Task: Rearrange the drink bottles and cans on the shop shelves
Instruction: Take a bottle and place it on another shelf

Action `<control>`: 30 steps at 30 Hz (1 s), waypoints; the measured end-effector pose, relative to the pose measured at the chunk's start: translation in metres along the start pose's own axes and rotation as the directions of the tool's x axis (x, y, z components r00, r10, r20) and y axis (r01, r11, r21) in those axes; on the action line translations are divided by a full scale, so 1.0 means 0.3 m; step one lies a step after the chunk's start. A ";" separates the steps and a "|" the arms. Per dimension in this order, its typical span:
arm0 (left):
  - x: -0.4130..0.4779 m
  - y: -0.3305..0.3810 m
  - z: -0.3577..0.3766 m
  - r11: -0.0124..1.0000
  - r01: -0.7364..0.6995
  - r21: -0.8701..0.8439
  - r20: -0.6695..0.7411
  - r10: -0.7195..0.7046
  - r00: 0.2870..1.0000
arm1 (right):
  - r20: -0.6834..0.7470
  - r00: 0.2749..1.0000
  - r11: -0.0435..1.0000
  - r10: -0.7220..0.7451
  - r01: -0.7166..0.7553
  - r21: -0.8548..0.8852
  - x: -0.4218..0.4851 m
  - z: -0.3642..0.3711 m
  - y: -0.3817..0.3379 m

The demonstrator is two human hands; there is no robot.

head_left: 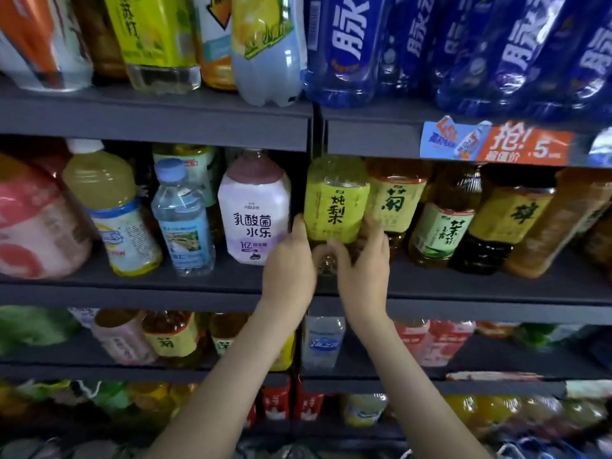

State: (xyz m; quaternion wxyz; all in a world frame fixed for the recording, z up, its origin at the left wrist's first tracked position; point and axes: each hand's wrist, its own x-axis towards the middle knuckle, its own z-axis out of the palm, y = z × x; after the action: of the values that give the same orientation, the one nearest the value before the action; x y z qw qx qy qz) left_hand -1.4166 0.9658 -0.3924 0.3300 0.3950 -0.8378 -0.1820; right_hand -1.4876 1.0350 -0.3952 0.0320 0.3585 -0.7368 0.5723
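Observation:
A clear bottle with a yellow-green label (334, 203) stands at the left end of the right-hand middle shelf (463, 286). My left hand (291, 263) wraps its lower left side and my right hand (362, 260) wraps its lower right side, both gripping near the base. To its right stands a row of amber tea bottles (395, 200). To its left, across the shelf divider, is a white and purple milk drink bottle (253, 210).
The left middle shelf holds a small water bottle (183, 220), a yellow drink bottle (112, 207) and a pink bottle (33, 220). Blue bottles (463, 44) fill the top right shelf above an orange price tag (496, 144). Lower shelves hold more bottles and cans.

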 end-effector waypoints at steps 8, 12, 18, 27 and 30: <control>-0.053 -0.032 0.117 0.952 -0.262 0.157 -0.218 0.292 0.931 | -0.033 0.997 0.991 -0.072 0.067 -0.117 0.039 0.025 0.043; 0.002 0.013 0.112 0.979 -0.158 0.125 -0.139 0.175 0.975 | 0.022 0.994 0.963 -0.106 0.108 -0.247 0.063 0.045 0.010; -0.047 0.045 -0.018 0.995 -0.071 0.075 0.101 0.063 0.993 | 0.159 0.986 0.962 -0.057 0.097 -0.256 0.032 -0.075 -0.090; -0.167 0.211 -0.534 0.969 0.131 0.209 0.277 -0.187 0.942 | 0.482 0.876 0.975 -0.028 0.130 -0.179 -0.072 -0.231 -0.457; -0.172 0.237 -0.737 0.961 0.184 0.207 0.194 -0.225 0.955 | 0.525 0.846 0.981 -0.090 0.167 -0.101 -0.078 -0.210 -0.639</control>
State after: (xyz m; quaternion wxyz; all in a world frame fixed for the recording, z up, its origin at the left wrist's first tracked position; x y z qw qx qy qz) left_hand -1.2767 1.0405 -0.2150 0.1778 0.4872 -0.8363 -0.1778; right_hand -1.3847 1.0843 -0.2271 -0.1034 0.5446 -0.7315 0.3971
